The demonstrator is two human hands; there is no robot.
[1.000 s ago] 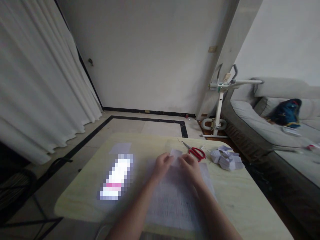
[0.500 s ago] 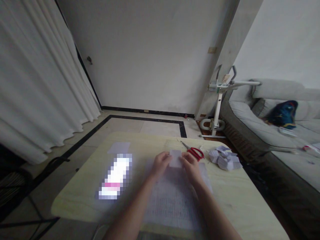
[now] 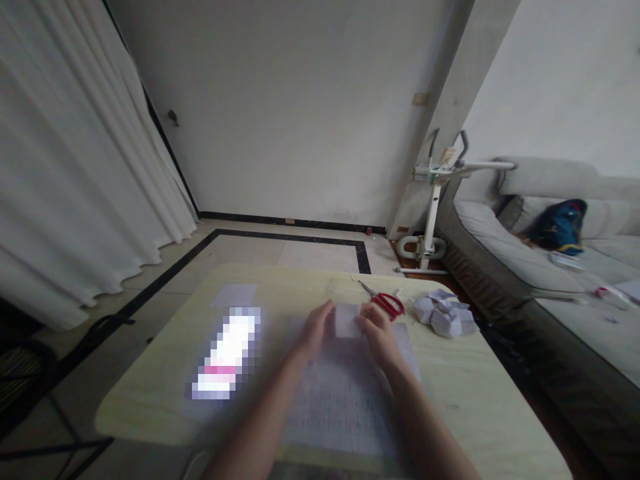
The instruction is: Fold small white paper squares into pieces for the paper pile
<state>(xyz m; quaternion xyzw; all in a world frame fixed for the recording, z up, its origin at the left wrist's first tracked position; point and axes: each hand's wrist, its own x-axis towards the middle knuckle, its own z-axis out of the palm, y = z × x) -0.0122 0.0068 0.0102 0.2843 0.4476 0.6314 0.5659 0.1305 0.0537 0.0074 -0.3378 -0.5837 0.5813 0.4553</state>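
Note:
A small pale square of paper (image 3: 347, 321) is raised over the table between my two hands. My right hand (image 3: 379, 328) pinches it at its right edge, thumb on the near face. Along the left edge is my left hand (image 3: 316, 328), its fingers blurred but stretched forward; whether they touch the paper is hard to tell. Beneath both hands lies a large printed sheet (image 3: 345, 407), its text unreadable. Just beyond my right hand rest red-handled scissors (image 3: 389, 305), blades pointing away to the left.
Folded paper pieces (image 3: 445, 313) sit in a heap at the table's right. At the left are a glowing, pixelated phone-shaped rectangle (image 3: 227, 353) and a flat paper piece (image 3: 234, 295). The wooden table (image 3: 480, 413) stands near a grey sofa (image 3: 590, 333) and white exercise equipment (image 3: 433, 213).
Both hands first pinched the paper; my left fingers have since straightened beside its edge. The small square now shows more of its face. The view has shifted slightly.

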